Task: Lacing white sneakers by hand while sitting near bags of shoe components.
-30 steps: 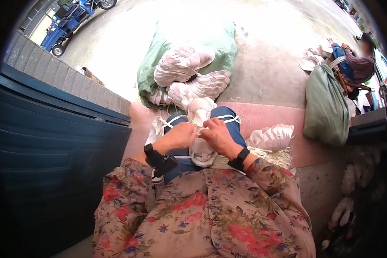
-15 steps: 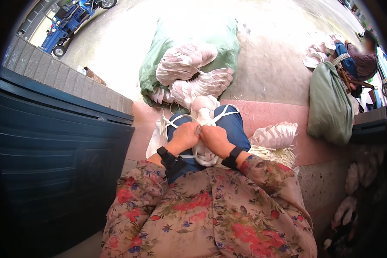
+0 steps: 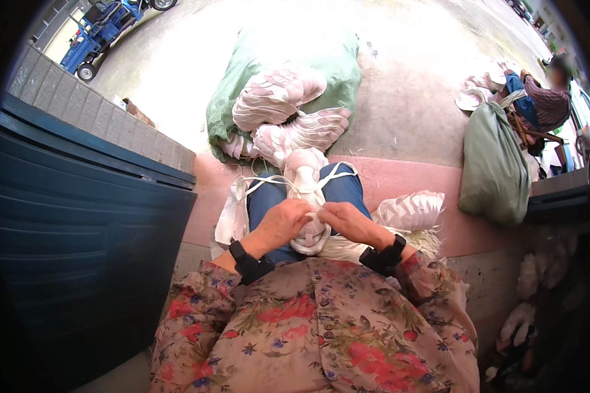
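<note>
A white and pale pink shoe upper lies lengthwise between my knees, toe pointing away. A white shoelace runs loosely from it across both thighs. My left hand is closed, its fingertips pinching the shoe upper's left side around the lacing opening. My right hand is at the opposite side, fingers bent and close together, pointing inward. Its thumb and whatever it may pinch are hidden. The two hands are slightly apart, with part of the upper showing between them.
Ahead, stacked shoe uppers lie on a green sack. Another stack of uppers is beside my right leg, near a bundle of pale laces. A full green sack and a seated person are farther right. A dark blue door stands left.
My hands were together over the middle of the shoe upper; now they are a little apart, the right one moved outward. The view has shifted slightly.
</note>
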{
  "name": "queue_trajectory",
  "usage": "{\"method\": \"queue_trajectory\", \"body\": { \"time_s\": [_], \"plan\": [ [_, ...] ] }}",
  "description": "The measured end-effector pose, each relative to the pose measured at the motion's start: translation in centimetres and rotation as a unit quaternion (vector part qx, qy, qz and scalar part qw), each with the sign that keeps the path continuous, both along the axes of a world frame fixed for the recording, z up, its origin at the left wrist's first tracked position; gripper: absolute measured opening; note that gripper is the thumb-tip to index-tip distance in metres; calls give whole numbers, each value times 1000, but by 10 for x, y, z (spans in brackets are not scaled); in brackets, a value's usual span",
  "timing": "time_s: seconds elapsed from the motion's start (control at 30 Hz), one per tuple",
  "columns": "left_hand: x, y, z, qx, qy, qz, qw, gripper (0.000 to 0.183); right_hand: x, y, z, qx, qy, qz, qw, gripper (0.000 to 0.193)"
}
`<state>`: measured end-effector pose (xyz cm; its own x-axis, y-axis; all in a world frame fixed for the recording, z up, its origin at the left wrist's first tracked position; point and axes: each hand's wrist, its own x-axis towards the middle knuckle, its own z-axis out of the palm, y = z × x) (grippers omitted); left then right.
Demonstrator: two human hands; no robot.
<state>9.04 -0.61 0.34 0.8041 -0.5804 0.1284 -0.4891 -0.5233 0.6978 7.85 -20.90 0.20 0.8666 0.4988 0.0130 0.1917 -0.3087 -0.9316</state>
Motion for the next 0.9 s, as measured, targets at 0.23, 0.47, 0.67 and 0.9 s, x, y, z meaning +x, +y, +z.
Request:
{"method": "queue_trajectory", "body": {
  "time_s": [0.23,0.47,0.67,0.9],
  "plan": [
    [-28,-52,74,-210,3,-83,974,8,22,2,-3,284,345,-187,875,25],
    [4,-26,63,-204,204,211,934,19,13,21,7,279,224,-166,919,24],
    [-2,-21,46,-149,90,249,953,17,12,35,12,252,181,-187,932,24],
    [-5,-21,42,-151,111,231,955,17,8,43,13,249,150,-198,936,24]
  ]
}}
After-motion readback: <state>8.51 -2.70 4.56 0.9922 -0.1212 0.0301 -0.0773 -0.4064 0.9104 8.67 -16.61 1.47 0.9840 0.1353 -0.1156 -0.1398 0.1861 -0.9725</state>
